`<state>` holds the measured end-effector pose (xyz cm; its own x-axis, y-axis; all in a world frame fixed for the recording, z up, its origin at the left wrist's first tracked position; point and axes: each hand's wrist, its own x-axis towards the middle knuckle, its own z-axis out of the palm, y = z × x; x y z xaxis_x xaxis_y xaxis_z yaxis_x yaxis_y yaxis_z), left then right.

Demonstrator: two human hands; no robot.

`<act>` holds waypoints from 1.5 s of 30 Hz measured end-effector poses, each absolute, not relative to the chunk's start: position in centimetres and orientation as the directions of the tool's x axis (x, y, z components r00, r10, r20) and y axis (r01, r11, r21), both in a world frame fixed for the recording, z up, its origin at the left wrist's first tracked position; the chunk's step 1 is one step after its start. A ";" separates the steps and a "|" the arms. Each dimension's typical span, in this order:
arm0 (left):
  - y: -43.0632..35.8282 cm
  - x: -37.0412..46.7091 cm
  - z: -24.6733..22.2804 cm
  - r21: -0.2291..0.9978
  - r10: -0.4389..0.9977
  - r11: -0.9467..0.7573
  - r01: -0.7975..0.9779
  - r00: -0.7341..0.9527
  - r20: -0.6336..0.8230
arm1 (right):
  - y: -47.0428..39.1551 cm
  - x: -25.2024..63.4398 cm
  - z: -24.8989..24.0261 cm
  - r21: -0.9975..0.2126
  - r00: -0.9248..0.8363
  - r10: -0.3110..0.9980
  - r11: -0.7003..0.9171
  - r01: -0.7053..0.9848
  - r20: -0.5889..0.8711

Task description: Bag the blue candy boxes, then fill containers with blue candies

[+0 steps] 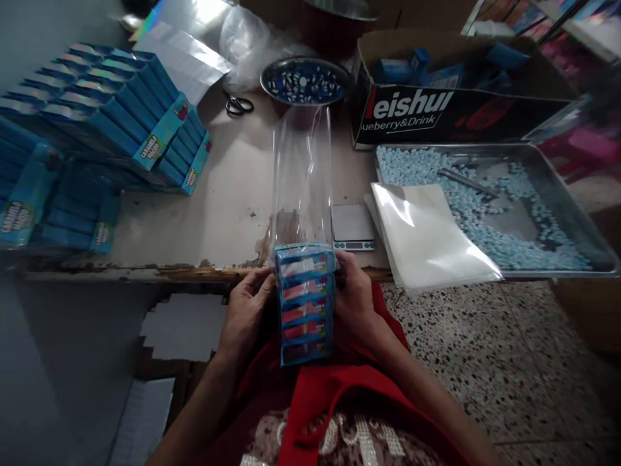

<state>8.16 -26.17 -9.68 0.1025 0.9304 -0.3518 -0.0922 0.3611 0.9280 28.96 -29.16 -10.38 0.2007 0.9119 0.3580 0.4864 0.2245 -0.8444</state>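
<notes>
Between my hands is a stack of blue candy boxes point(305, 305) inside a long clear plastic bag point(303, 171). The bag's slack upper part stretches away over the table. My left hand point(250, 304) closes on the left side of the bagged stack, near the table edge. My right hand point(356, 291) grips the opposite side, its fingertips partly hidden behind the boxes. Just beyond my right hand sits a small digital scale point(354, 226). A sheaf of clear plastic bags point(427, 233) hangs over the table edge to the right.
Stacked blue candy packs point(121, 116) fill the table's left side. Scissors point(237, 105) lie near a bowl of wrapped candies point(305, 81). At right are a black carton point(460, 113) and a metal tray point(577, 213) with small pale-blue candies and a scoop-like metal tool point(468, 183).
</notes>
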 end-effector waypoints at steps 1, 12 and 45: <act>-26.1 7.9 -9.6 0.955 0.954 0.294 0.029 0.057 -0.295 | -28.6 28.9 -10.6 -0.836 0.190 0.913 0.228 0.499 0.362; -25.9 6.3 -8.3 0.991 0.997 -0.072 0.109 -0.020 0.075 | -28.3 28.4 -9.5 -0.714 0.179 0.835 0.311 0.628 0.521; -24.3 3.6 -11.4 0.557 0.698 -0.632 0.539 0.083 0.711 | -30.1 28.2 -8.7 -0.440 -0.109 0.737 0.508 0.740 0.667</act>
<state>3.56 -24.33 -11.36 0.0827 0.6979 0.7114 0.5393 -0.6316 0.5570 28.16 -30.06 -8.75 -0.1088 0.7366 0.6675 0.7400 0.5084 -0.4404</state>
